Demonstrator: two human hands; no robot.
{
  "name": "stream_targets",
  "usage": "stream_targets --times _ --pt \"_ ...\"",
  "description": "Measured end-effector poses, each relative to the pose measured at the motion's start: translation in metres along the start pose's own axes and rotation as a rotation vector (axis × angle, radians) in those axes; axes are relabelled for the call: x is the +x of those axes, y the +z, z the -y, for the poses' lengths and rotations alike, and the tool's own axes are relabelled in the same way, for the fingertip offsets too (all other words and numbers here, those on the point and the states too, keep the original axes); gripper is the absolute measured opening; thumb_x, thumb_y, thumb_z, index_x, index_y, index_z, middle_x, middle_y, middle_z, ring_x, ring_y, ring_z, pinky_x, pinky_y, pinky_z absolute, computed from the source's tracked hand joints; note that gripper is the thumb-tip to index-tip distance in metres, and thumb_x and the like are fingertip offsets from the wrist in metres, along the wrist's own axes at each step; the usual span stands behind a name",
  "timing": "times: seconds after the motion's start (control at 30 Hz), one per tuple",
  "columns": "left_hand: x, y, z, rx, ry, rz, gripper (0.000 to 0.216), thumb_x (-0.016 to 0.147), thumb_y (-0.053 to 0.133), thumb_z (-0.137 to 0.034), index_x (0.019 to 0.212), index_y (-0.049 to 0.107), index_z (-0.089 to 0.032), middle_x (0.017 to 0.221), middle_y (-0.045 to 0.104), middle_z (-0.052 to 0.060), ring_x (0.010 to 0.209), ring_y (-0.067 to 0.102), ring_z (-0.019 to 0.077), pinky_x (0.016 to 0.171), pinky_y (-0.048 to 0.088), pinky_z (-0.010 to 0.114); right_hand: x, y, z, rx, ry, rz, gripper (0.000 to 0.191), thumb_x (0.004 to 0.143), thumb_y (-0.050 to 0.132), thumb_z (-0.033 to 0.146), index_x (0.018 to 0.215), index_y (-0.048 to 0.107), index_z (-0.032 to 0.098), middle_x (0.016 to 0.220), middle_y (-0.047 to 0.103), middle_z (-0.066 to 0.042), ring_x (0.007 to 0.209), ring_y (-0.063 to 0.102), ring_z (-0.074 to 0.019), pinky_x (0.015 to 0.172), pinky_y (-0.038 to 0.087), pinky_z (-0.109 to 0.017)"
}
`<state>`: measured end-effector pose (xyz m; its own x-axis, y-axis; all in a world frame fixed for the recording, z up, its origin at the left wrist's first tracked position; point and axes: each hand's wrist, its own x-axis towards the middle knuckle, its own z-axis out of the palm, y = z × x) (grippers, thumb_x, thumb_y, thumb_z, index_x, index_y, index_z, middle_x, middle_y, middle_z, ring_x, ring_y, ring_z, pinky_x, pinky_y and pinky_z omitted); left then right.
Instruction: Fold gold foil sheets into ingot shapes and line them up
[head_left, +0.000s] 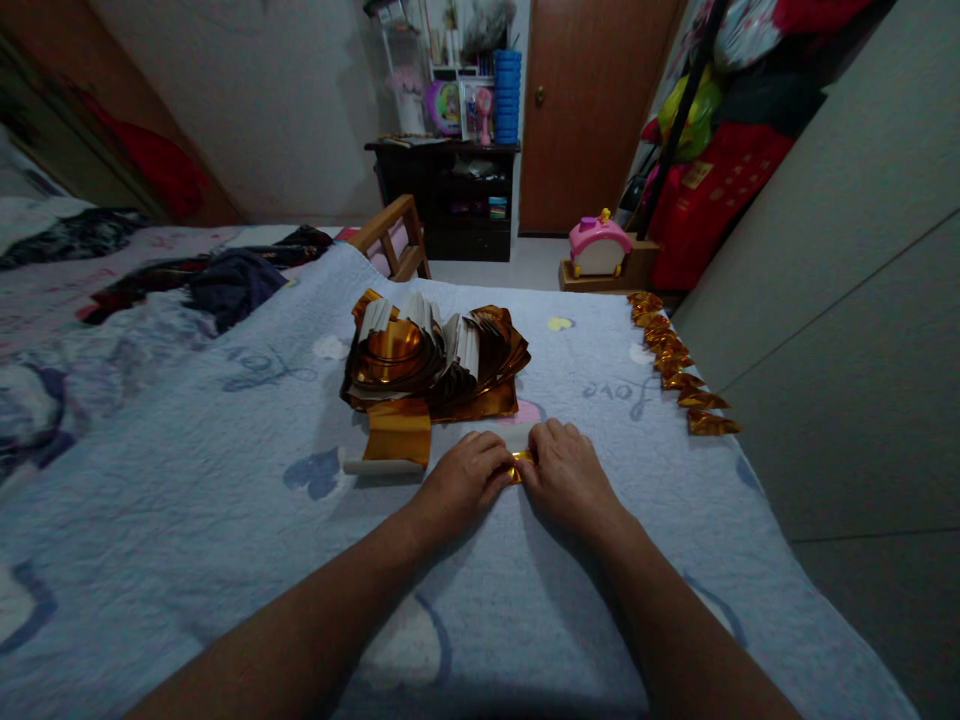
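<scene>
My left hand (470, 468) and my right hand (564, 462) meet over a sheet of gold foil paper (519, 468) on the bed. Both hands have closed fingers pinching the sheet, and most of it is hidden beneath them; its pale side shows just beyond the fingertips. Left of my left hand lies a loose gold sheet (399, 435) with its near edge curled up to a whitish strip. Behind it sits a large pile of gold foil paper (435, 360), bent and fanned, showing white edges.
Several folded gold foil pieces (679, 375) line the bed's right edge. The blue patterned bedspread (225, 540) is under everything. Crumpled clothes (232, 285) lie at the left. Beyond are a wooden chair (390, 240), a dark cabinet (450, 200), a door (592, 110) and a pink toy (600, 246).
</scene>
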<state>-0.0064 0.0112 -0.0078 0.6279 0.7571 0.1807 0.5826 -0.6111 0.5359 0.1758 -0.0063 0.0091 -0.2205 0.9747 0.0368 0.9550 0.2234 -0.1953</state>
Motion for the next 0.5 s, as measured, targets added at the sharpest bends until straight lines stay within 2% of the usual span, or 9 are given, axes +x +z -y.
stream_targets --times 0.23,0.5 --pt "0.001 -0.008 0.005 -0.101 -0.021 0.044 0.010 0.091 0.065 -0.022 0.101 0.066 -0.019 0.104 0.065 0.006 0.102 0.057 0.0223 0.092 0.046 0.035 -0.004 0.001 0.006 -0.026 0.004 -0.034 0.031 0.095 0.055 0.048 0.099 0.060 0.018 0.104 0.063 -0.012 0.096 0.054 -0.0296 0.079 0.036 -0.039" --pt "0.002 -0.015 0.002 -0.049 -0.068 0.096 0.008 0.092 0.064 -0.025 0.099 0.066 -0.021 0.102 0.062 0.005 0.100 0.053 0.0230 0.089 0.044 0.035 -0.004 -0.003 -0.009 0.003 0.058 0.006 0.034 0.088 0.066 0.048 0.104 0.061 0.019 0.106 0.061 -0.011 0.097 0.055 -0.0301 0.076 0.035 -0.037"
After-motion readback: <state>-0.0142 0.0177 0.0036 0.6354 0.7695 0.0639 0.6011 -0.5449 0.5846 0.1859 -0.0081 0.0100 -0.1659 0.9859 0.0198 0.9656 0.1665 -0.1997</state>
